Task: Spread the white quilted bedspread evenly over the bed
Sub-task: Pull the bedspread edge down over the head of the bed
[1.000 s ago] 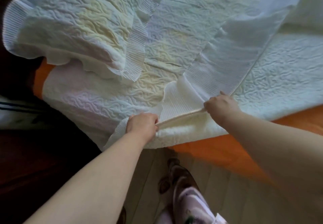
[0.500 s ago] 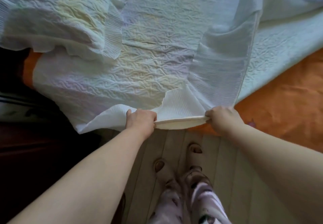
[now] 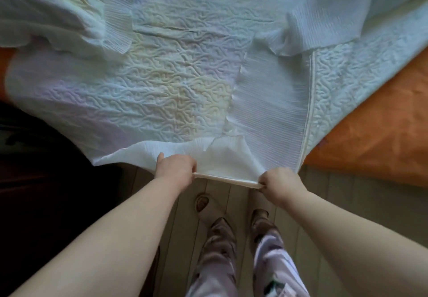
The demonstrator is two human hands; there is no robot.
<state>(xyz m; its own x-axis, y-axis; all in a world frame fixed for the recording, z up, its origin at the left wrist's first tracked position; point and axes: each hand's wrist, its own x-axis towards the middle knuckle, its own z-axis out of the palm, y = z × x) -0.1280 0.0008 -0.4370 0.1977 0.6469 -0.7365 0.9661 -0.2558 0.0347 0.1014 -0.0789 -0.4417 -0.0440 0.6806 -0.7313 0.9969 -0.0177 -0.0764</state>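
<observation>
The white quilted bedspread (image 3: 166, 88) lies rumpled over the bed, with pleated frill borders folded back at upper left and upper right. The bed's orange sheet (image 3: 375, 134) shows bare on the right and in a sliver at far left. My left hand (image 3: 177, 169) and my right hand (image 3: 281, 184) each grip the bedspread's near hem, a taut strip stretched between them beyond the bed's edge, above the floor.
Pale wooden floorboards (image 3: 347, 199) run under me. My feet in slippers (image 3: 203, 202) and patterned trouser legs stand just below the hands. Dark furniture (image 3: 46, 180) fills the left side beside the bed.
Both hands have pulled the hem back toward me, off the bed and over the floor. More quilted surface now lies flat, and the view has tilted down to my feet.
</observation>
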